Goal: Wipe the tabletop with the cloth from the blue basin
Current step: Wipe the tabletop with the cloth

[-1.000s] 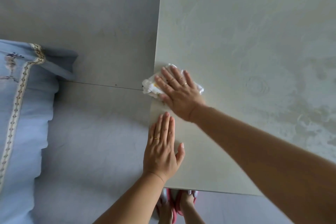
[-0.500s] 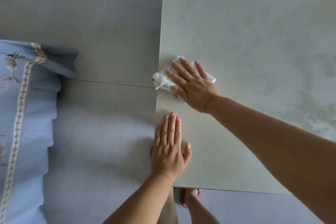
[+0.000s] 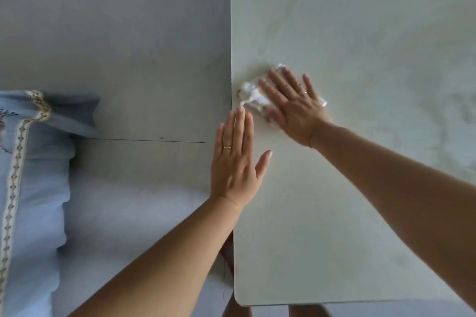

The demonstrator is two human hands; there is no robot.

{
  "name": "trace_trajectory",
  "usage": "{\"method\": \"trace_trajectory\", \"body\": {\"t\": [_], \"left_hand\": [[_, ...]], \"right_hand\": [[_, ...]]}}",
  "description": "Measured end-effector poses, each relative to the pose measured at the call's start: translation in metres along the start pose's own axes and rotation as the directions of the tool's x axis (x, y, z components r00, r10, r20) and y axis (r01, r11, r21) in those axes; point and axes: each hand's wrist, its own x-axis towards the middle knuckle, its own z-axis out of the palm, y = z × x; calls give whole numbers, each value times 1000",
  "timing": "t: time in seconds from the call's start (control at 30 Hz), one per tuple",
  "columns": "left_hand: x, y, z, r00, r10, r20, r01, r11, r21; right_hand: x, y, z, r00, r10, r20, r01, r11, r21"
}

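Note:
A crumpled white cloth [image 3: 251, 96] lies on the pale tabletop [image 3: 360, 33] close to its left edge. My right hand [image 3: 293, 105] presses flat on the cloth with fingers spread, covering most of it. My left hand [image 3: 235, 162] rests flat on the table's left edge just below the cloth, fingers together and thumb out, holding nothing. Its fingertips almost touch the cloth. The blue basin is out of view.
A light blue pillow or bedding [image 3: 31, 188] with a patterned trim lies at the left. Grey floor tiles [image 3: 128, 46] fill the space left of the table. The table's near edge [image 3: 334, 302] runs along the bottom, with my legs below it.
My right hand has slid the cloth along the left edge of the table. My left hand stays flat on the table edge, and the camera has shifted.

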Motion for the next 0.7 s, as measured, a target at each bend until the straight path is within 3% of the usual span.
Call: {"method": "trace_trajectory", "body": {"t": [0.03,0.1,0.17,0.2,0.23,0.33,0.4,0.43,0.5,0.57,0.6,0.63,0.7], "left_hand": [[11,-1,2,1000,9,-4,-9,1000,-6],[30,1,8,1000,25,7,-24,999,-27],[39,6,15,999,-8,38,9,999,-45],[39,7,18,998,-39,57,42,998,-51],[38,7,21,996,-64,63,67,997,-49],[38,8,24,996,-79,47,81,996,-35],[37,8,22,996,-74,50,77,996,-53],[37,8,21,996,-70,52,74,995,-64],[37,9,21,996,-72,61,77,994,-77],[37,8,22,995,-83,62,87,993,-77],[37,8,22,995,-82,65,87,994,-72],[38,8,22,994,-79,74,84,994,-67],[38,9,21,993,-80,85,85,995,-58]], "right_hand": [[9,23,-5,986,166,-10,-165,984,62],[28,50,-11,878,479,3,-473,865,170],[44,39,-11,775,631,-3,-617,759,206],[48,25,-10,763,646,-7,-629,745,222],[50,8,-7,797,603,-16,-585,779,228],[41,-21,-3,988,157,-4,-155,979,133],[43,3,-11,999,-39,35,37,998,60],[47,22,-14,1000,-15,24,15,1000,22],[58,58,-21,963,270,-16,-268,960,81],[71,58,-21,804,594,-11,-580,789,204],[77,39,-18,755,655,-17,-638,740,213],[81,15,-14,766,643,-20,-625,751,213],[79,-30,-7,922,386,-27,-374,907,194]]}}
